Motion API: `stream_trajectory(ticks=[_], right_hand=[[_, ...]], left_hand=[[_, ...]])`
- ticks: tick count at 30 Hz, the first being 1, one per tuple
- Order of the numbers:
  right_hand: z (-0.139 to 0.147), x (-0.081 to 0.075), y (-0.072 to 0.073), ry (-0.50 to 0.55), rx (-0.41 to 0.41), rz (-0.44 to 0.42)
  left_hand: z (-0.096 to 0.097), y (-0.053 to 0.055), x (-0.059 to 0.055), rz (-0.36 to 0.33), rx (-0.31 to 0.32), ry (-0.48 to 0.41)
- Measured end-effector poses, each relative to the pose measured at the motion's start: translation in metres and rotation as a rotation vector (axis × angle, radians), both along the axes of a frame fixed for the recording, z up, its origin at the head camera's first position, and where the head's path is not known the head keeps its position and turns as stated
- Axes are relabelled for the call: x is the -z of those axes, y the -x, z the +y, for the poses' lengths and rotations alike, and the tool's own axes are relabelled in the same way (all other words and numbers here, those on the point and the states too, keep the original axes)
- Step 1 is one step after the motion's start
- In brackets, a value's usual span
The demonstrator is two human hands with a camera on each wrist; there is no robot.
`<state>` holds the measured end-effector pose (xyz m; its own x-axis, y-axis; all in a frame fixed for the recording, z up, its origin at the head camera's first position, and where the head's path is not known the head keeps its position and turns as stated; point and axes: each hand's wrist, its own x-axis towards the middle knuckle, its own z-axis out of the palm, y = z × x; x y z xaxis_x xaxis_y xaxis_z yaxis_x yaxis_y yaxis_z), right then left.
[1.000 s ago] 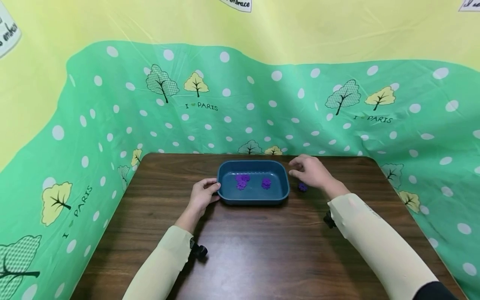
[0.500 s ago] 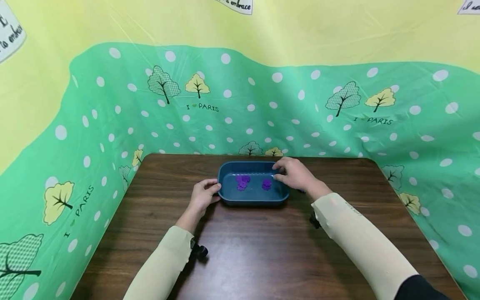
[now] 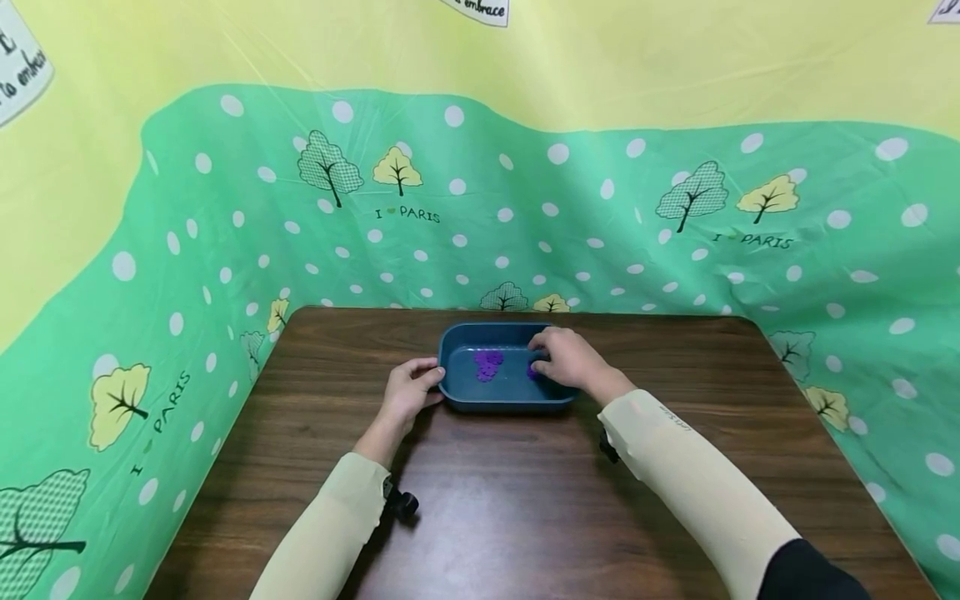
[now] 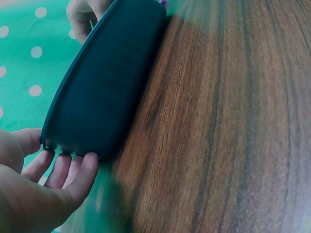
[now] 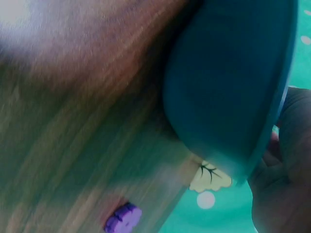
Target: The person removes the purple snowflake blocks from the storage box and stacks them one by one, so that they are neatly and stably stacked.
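Green-and-yellow cloth (image 3: 420, 283) is surrounding the brown wood-grain table (image 3: 480, 500), which is supporting the blue tray (image 3: 510, 407). Left hand (image 3: 408, 392) is pinching the tray's end; right hand (image 3: 573, 358), fingers bent, is reaching inside near purple pieces (image 3: 487, 365), hold indeterminable.

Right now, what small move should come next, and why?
I'd probably have the right hand pinch gently at the purple pieces by its fingertips: it reaches inside the blue tray, and the left hand holds the tray's end. Whether it already grips one, I can't tell.
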<state>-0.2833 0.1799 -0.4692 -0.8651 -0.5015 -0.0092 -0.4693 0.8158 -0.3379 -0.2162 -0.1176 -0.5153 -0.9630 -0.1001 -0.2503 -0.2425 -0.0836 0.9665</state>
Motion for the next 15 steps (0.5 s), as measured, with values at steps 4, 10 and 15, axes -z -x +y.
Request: stream_trajectory(ticks=[4, 10, 15], right_hand=[[-0.007, 0.003, -0.002, -0.053, -0.007, 0.004], [-0.012, 0.008, -0.002, -0.126, -0.015, 0.017], [-0.013, 0.01, -0.002, -0.172, 0.002, 0.02]], left_hand=[[0.0, 0.0, 0.0, 0.0, -0.002, -0.002], [0.0, -0.001, -0.001, -0.003, -0.002, -0.005], [0.0, -0.001, -0.001, -0.002, -0.002, -0.006]])
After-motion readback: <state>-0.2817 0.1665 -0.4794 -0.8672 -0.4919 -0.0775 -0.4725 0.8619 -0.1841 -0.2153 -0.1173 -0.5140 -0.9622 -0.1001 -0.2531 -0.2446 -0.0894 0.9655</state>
